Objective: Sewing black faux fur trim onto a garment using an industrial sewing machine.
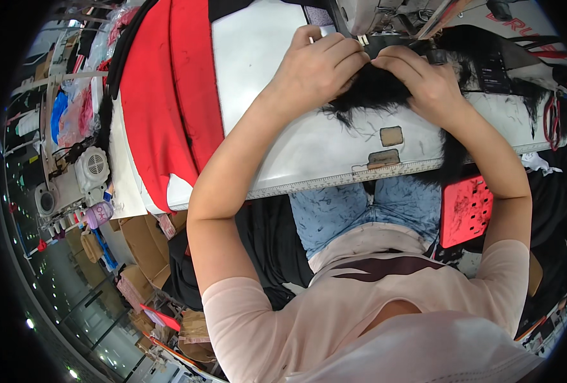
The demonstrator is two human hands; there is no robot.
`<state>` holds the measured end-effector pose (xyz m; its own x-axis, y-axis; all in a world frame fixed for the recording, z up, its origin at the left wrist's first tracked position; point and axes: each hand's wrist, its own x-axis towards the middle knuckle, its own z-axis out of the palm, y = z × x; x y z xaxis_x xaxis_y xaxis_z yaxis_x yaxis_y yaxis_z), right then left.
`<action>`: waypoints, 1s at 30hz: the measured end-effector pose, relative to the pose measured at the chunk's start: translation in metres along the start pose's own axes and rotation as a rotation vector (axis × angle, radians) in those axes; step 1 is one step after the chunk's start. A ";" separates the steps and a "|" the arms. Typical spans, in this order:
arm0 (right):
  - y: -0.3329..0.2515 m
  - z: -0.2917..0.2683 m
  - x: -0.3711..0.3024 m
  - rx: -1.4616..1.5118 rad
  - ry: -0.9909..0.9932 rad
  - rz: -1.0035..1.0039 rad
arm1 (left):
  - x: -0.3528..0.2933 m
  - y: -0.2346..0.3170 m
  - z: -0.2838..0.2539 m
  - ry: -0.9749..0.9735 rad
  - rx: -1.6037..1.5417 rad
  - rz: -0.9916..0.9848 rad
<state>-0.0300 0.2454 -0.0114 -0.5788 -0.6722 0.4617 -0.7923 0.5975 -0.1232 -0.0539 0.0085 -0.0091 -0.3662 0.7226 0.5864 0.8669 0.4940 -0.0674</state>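
A piece of black long-haired fur fabric (374,90) lies bunched on the white worktable (309,147), just in front of the sewing machine (360,16). My left hand (318,71) is closed, its thumb and fingers pinching the fur's far edge close to the machine's needle area. From the other side my right hand (427,83) pinches the same edge, its fingers curled. Only a small gap separates the two sets of fingertips. What lies under the fingers is hidden. More black fur hangs over the table's front edge below my right forearm.
Red fabric (168,89) drapes over the table at the left. A measuring tape (334,182) runs along the front edge. Red-handled scissors (551,121) lie at the right. A red plastic stool (465,210) stands below, beside my legs. A small fan (93,165) sits at far left.
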 end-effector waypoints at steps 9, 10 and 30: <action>0.000 0.000 0.001 0.003 0.003 -0.011 | -0.002 0.000 -0.005 -0.042 -0.092 -0.056; 0.000 0.001 0.001 -0.001 0.010 -0.020 | -0.002 0.000 -0.005 -0.049 -0.080 -0.044; -0.003 0.007 0.003 -0.016 0.043 -0.014 | 0.000 -0.007 -0.006 -0.311 -0.496 -0.413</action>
<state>-0.0310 0.2384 -0.0162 -0.5582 -0.6614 0.5010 -0.7972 0.5949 -0.1028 -0.0577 0.0026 -0.0039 -0.7129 0.6650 0.2229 0.6615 0.5319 0.5287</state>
